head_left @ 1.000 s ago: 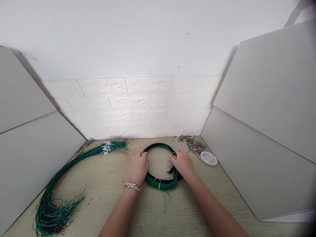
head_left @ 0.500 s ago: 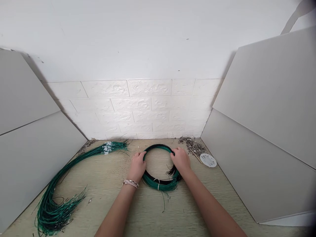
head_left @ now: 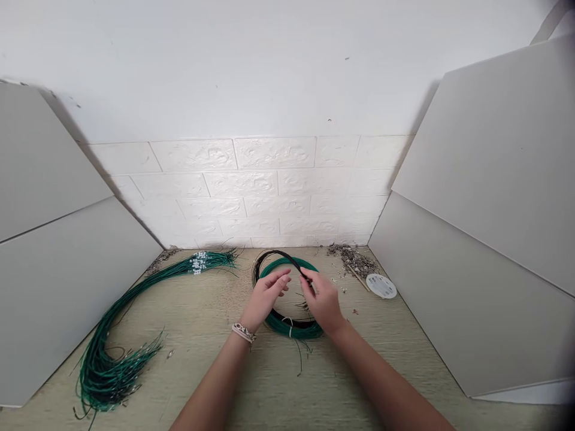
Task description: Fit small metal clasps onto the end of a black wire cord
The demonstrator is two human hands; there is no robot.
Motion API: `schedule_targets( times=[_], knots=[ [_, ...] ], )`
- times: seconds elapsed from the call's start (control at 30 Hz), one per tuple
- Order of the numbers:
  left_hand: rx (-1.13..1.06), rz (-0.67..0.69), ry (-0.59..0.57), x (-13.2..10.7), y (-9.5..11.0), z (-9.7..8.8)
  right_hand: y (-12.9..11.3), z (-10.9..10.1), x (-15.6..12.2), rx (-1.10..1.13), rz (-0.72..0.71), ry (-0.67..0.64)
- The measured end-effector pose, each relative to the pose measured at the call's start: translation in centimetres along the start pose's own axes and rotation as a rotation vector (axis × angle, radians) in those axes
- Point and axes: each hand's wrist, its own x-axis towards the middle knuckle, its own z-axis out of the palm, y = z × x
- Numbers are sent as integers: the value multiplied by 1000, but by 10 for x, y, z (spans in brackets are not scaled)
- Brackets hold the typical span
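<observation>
A coil of green and black wire (head_left: 287, 326) lies on the wooden tabletop (head_left: 211, 359), tied with a small white band at its near side. One black strand (head_left: 274, 256) is lifted up out of the coil at the back. My right hand (head_left: 321, 299) pinches this strand over the coil's right half. My left hand (head_left: 265, 296), with a bracelet at the wrist, hovers over the coil's left half, fingers stretched toward the strand and close to my right fingertips.
A long bundle of cut green wires (head_left: 121, 323) curves along the left of the table. A small white round lid (head_left: 381, 285) and a heap of grey scraps (head_left: 354, 261) lie at the back right. Grey boards (head_left: 476, 239) wall both sides.
Both hands left the coil's sides and came together above it. My right hand has pulled a black strand up out of the coil.
</observation>
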Motion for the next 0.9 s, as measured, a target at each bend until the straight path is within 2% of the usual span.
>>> schedule_targets(
  times=[0.13, 0.23, 0.33, 0.43, 0.57, 0.63, 0.77, 0.9],
  knots=[
    [-225, -41, -31, 2, -8, 8, -8, 1, -3, -21, -63, -89],
    [-254, -32, -95, 3, -11, 10, -11, -2, -4, -30, -146, -102],
    [-212, -18, -63, 2, -6, 10, -14, -6, -1, -22, -165, -110],
    [-20, -18, -45, -2, 2, 9, -10, -10, 4, -26, -35, -139],
    [584, 150, -79, -7, 2, 7, 7, -17, 14, -81, 321, -247],
    [816, 189, -136, -7, -3, 6, 17, -20, 18, -155, 433, -340],
    [953, 156, -237, -4, -12, 7, 29, -20, 20, -335, 491, -497],
    [1009, 154, -234, -3, -15, 7, 30, -16, 19, -359, 502, -535]
  ],
)
